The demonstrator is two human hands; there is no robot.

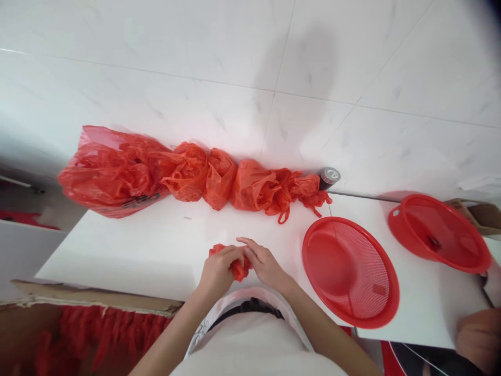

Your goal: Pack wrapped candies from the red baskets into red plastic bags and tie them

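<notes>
A small crumpled red plastic bag [238, 270] is bunched between my two hands, just above the white table near my body. My left hand [219, 269] wraps its fingers round the bag from the left, and a bit of red pokes out behind the knuckles. From the right, my right hand [266, 263] presses its thumb against the bag, with one finger stretched past it. Much of the bag is hidden by the fingers.
Stuffed red bags [219, 180] line the wall behind the white table [156, 250], beside a dark can [329, 177]. A red mesh basket [332, 266] and a red basin [446, 230] stand right. At lower left, a cardboard box [102, 299] holds red bags. Another person's arm [479, 334] shows lower right.
</notes>
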